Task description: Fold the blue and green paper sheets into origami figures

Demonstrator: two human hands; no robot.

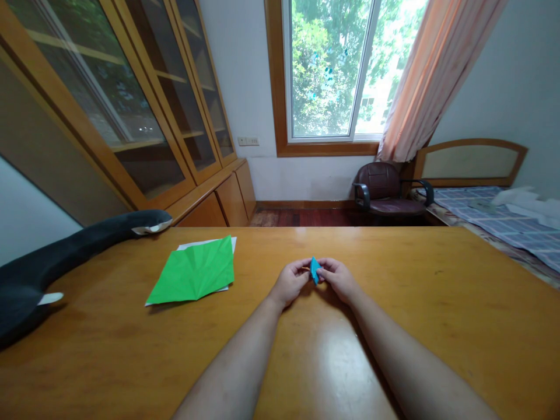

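Observation:
Between my two hands is a small piece of folded blue paper (314,270), narrow and pointed at top and bottom. My left hand (290,282) is closed, its thumb and fingertips at the paper's left side. From the other side my right hand (339,279) pinches it, with the thumb lying across the front. Both hands are just above the wooden table (394,326). Some of the fingers are hidden behind the paper. Over to the left lies a creased sheet of green paper (195,271), with white paper (233,245) showing beneath its edges.
A black curved object with white parts (87,239) lies along the table's left side. Past the far edge stand a glass-door cabinet (175,111), a brown armchair (382,189) and a bed (503,204). Behind them is a window (328,70) with a pink curtain (441,64).

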